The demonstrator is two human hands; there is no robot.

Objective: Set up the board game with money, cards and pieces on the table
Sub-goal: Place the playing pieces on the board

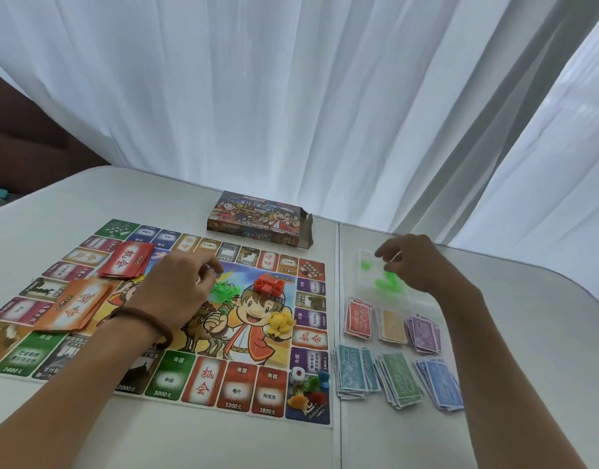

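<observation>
The paper game board [237,394] lies flat on the table. On it sit a red card stack [127,264], an orange card stack [73,309], green pieces [227,288], red houses [270,286], yellow pieces [280,322], a die [297,374] and coloured pawns [313,384]. My left hand [179,286] hovers over the board beside the green pieces, fingers curled; what they pinch is hidden. My right hand [409,262] pinches a clear plastic bag [369,275] holding green pieces [387,280]. Several money stacks [392,350] lie right of the board.
The game box [260,220] lies open-ended behind the board. White curtains [325,96] hang past the far table edge. A seam [338,299] splits the table between board and money. A bracelet is on my left wrist.
</observation>
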